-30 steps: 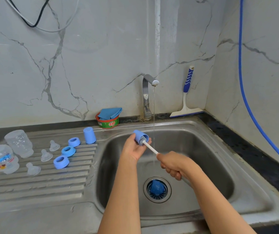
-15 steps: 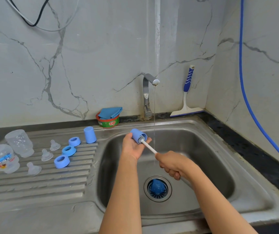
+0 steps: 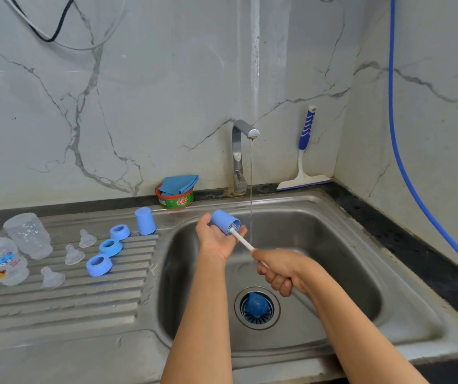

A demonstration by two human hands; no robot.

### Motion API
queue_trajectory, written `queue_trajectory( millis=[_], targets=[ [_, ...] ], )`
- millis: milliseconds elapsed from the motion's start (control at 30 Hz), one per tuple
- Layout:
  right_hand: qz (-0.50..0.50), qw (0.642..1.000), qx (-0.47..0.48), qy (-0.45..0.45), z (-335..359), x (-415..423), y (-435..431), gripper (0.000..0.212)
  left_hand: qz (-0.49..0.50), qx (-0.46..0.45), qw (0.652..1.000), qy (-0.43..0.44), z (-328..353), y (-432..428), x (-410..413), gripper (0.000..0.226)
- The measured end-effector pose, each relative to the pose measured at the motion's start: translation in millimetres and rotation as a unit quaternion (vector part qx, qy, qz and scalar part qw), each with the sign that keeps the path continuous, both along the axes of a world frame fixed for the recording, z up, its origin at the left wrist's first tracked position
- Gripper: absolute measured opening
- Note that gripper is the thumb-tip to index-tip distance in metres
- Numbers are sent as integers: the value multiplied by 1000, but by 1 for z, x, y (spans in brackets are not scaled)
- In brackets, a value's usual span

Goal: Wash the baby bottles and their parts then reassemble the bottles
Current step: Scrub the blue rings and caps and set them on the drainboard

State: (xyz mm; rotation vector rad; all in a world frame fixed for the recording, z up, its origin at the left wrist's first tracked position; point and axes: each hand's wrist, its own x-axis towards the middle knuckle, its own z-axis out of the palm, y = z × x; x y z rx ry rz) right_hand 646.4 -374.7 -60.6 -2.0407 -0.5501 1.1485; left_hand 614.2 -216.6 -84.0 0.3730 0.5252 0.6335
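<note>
The left grip (image 3: 215, 239) holds a blue bottle cap (image 3: 222, 219) over the sink (image 3: 347, 259), fingers curled under it, with the cap's open end turned towards the right. The right grip (image 3: 280, 270) is closed in a fist round the white handle of the brush (image 3: 241, 240); the bristle head sits inside the cap's mouth. Water runs from the tap (image 3: 240, 156) in a thin stream just right of the cap.

Compared with one second ago, the cap and both grips stand slightly farther left of the stream; the brush remains inserted.

On the drainer (image 3: 69, 300), unchanged: a second cap (image 3: 145, 220) upright, three blue rings (image 3: 111, 247), three clear teats (image 3: 74, 254) and the clear bottles (image 3: 29, 235) at the left edge.

A blue strainer (image 3: 257, 307) sits in the drain.
</note>
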Motion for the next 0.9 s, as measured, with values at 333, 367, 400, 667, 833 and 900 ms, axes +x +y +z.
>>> queue_trajectory(
  millis=[333, 367, 400, 667, 833, 900],
  targets=[
    [6, 968, -59, -245, -8, 12, 2, 39, 23, 54, 988, 145, -11, -5, 1, 46],
    [25, 950, -67, -305, -11, 13, 2, 39, 28, 47, 985, 163, -13, -4, 1, 46],
    [34, 935, -65, -346, -11, 13, 3, 39, 30, 46, 984, 172, -13, -4, 2, 44],
    [11, 999, 35, 26, 3, -3, 1, 42, -8, -4, 999, -41, 3, -3, -4, 47],
    [-7, 1000, 2, -26, 0, -1, 5, 43, 22, -4, 999, -40, 8, -5, -3, 45],
    [-15, 990, -18, -136, -5, 1, 5, 42, 48, 32, 998, 17, 5, -7, 1, 39]
  ],
)
